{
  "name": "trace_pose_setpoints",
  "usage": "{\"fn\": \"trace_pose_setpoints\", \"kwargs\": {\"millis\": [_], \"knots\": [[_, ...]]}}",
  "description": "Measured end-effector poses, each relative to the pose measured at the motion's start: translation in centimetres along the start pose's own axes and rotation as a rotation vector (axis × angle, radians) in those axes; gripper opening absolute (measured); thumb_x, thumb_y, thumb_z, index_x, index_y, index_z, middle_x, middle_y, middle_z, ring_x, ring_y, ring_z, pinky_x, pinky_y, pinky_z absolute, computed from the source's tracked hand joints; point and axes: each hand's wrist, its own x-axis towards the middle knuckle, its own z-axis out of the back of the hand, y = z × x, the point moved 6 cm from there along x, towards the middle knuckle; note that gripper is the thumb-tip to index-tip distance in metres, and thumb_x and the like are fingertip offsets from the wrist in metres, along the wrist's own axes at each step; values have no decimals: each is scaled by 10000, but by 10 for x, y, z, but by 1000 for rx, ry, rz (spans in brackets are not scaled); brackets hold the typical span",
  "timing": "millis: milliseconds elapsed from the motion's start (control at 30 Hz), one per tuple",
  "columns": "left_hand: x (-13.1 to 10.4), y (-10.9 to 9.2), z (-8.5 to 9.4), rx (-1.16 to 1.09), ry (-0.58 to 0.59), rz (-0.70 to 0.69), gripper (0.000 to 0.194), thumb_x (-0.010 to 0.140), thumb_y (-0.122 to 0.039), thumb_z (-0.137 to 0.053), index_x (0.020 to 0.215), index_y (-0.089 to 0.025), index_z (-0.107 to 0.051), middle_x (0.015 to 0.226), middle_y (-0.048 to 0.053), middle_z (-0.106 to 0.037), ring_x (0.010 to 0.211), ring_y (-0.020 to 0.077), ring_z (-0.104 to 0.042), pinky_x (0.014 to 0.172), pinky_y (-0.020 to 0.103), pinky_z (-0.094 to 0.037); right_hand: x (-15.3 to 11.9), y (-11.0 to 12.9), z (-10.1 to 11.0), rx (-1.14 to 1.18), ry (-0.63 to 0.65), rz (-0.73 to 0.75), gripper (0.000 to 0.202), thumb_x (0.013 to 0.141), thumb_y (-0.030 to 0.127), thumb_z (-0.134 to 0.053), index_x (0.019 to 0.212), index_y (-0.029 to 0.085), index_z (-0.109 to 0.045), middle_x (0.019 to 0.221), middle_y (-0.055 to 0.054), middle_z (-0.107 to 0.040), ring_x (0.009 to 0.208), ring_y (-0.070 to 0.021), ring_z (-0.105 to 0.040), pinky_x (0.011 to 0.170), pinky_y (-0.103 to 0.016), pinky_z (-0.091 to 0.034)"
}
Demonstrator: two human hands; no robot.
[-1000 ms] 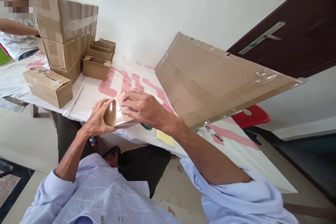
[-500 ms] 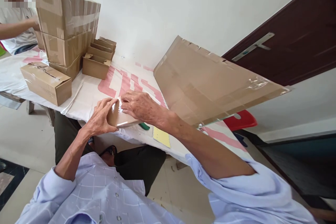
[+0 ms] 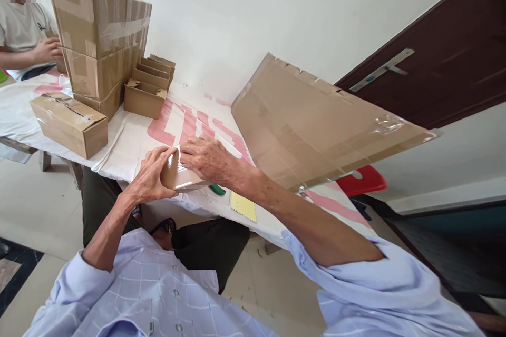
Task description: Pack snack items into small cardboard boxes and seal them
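A small brown cardboard box (image 3: pixel 171 174) with shiny clear tape on top lies at the table's near edge. My left hand (image 3: pixel 152 175) grips its left end, thumb low and fingers over the upper side. Across the taped top rests my right hand (image 3: pixel 205 159), its fingers bent and pressed together on the surface; whatever is under them is hidden. A green object (image 3: pixel 217 189) shows partly beside the box, and a yellow card (image 3: pixel 243 206) lies to the right of it.
Tall stacked boxes (image 3: pixel 97 26), a closed box (image 3: pixel 71 121) and open boxes (image 3: pixel 146 97) stand at left. A big cardboard sheet (image 3: pixel 316 121) leans at right. Another person (image 3: pixel 23 37) sits at far left. A red stool (image 3: pixel 361 181) is beyond the sheet.
My right hand has shifted slightly left over the taped top, while my left hand keeps its hold. The other person's hand and head have moved a little.
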Motion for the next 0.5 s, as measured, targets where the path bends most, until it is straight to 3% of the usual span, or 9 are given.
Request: {"fn": "trace_pose_setpoints", "kwargs": {"millis": [300, 500], "knots": [[0, 2, -1, -13, 4, -13, 1163, 653, -271, -965, 1708, -277, -474, 1655, 192, -493, 1571, 489, -437, 1295, 722, -406, -4, -9, -7, 167, -185, -4, 216, 1087, 129, -603, 932, 178, -746, 998, -124, -766, 984, -260, -632, 858, -387, -477], [-1, 17, 2, -45, -14, -29, 1141, 673, -286, -942, 1705, -240, -458, 1683, 197, -476, 1595, 463, -434, 1344, 659, -392, -4, -20, 8, 651, -364, -200, 211, 1063, 228, -620, 861, 215, -678, 896, -61, -716, 862, -215, -612, 821, -372, -507]]}}
